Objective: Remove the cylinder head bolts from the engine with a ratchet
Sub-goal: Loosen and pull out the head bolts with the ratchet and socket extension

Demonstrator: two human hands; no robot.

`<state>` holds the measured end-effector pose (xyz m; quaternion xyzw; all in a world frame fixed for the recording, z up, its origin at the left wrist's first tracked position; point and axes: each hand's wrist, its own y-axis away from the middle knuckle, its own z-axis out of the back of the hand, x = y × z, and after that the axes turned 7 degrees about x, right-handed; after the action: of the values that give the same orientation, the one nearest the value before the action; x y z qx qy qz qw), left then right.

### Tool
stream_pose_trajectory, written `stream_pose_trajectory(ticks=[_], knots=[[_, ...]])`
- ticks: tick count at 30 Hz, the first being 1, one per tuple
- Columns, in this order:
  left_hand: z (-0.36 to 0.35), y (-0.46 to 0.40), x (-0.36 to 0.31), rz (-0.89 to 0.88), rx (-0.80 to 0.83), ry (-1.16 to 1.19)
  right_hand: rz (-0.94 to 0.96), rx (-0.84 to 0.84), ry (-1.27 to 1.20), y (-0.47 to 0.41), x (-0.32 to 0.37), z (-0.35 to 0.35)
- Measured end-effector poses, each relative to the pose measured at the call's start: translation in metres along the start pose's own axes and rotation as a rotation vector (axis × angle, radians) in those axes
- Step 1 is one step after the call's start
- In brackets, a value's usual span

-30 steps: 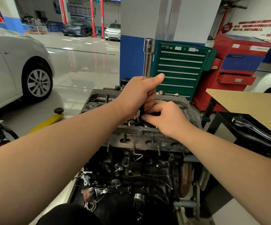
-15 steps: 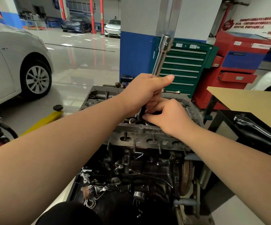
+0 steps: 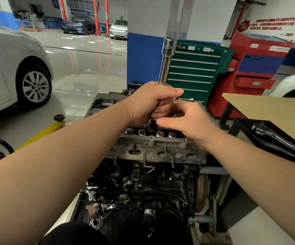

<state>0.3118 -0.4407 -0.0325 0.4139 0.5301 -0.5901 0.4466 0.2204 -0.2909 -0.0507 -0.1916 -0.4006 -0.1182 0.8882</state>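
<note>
— Two hands are working over the grey cast-metal cylinder head [image 3: 153, 145] that sits on top of the dark engine block [image 3: 153, 184]. Which one is carrying the tool?

— The left hand [image 3: 150, 103] is wrapping its fingers round the long chrome socket tool [image 3: 167, 62], low on the shaft. The tool's long axis is standing nearly upright, leaning slightly toward the right at the top, with its open socket end pointing up above the fist.

— And the lower end?

— A dark tip [image 3: 152, 125] is poking out beneath the fist and pointing straight down at the row of round fittings along the head's near edge. Whether it is touching anything there is hidden by the hands.

— What is the right hand [image 3: 187, 122] doing?

— It is hovering just beside the left, fingers loosely bent and holding nothing, its fingertips [image 3: 160, 122] reaching in toward that dark tip from the right. It looks to be the nearer hand for guiding the tip down.

— Any ratchet about?

— One black-handled ratchet [image 3: 277, 140] is lying well apart on the dark bench [image 3: 245, 128] to the right, unheld.
</note>
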Motion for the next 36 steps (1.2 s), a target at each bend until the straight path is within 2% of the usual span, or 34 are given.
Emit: stream_pose_trajectory(ticks=[5,8,11,14,17,19,21,24,28,32,34,36], knots=[[-0.001,0.003,-0.001,0.01,0.03,0.05,0.241,0.12,-0.173,-0.014,0.049,0.044],[-0.002,0.005,-0.004,0.015,0.057,0.025,0.297,0.144,-0.209,-0.026,0.078,0.05],[-0.002,0.01,-0.013,0.044,-0.06,-0.107,0.257,-0.021,-0.212,-0.03,0.086,0.04],[0.004,0.026,-0.013,-0.016,-0.309,-0.435,0.212,-0.321,-0.127,-0.033,0.08,0.027],[0.005,0.046,0.0,-0.186,-0.499,-0.392,0.242,-0.475,-0.108,-0.034,0.072,0.012],[0.002,0.05,0.003,-0.228,-0.536,-0.365,0.28,-0.449,-0.164,-0.034,0.067,0.001],[0.002,0.048,0.003,-0.211,-0.553,-0.455,0.289,-0.355,-0.192,-0.032,0.06,-0.003],[0.005,0.047,0.004,-0.187,-0.489,-0.428,0.256,-0.216,-0.259,-0.026,0.045,0.001],[0.0,0.057,0.012,-0.185,-0.452,-0.221,0.28,-0.261,-0.264,-0.027,0.045,-0.006],[-0.003,0.059,0.015,-0.223,-0.539,-0.318,0.267,-0.327,-0.389,-0.037,0.037,-0.026],[-0.004,0.057,0.018,-0.244,-0.611,-0.342,0.255,-0.195,-0.589,-0.038,0.027,-0.03],[-0.005,0.055,0.02,-0.247,-0.614,-0.311,0.201,-0.004,-0.824,-0.034,0.016,-0.03]])
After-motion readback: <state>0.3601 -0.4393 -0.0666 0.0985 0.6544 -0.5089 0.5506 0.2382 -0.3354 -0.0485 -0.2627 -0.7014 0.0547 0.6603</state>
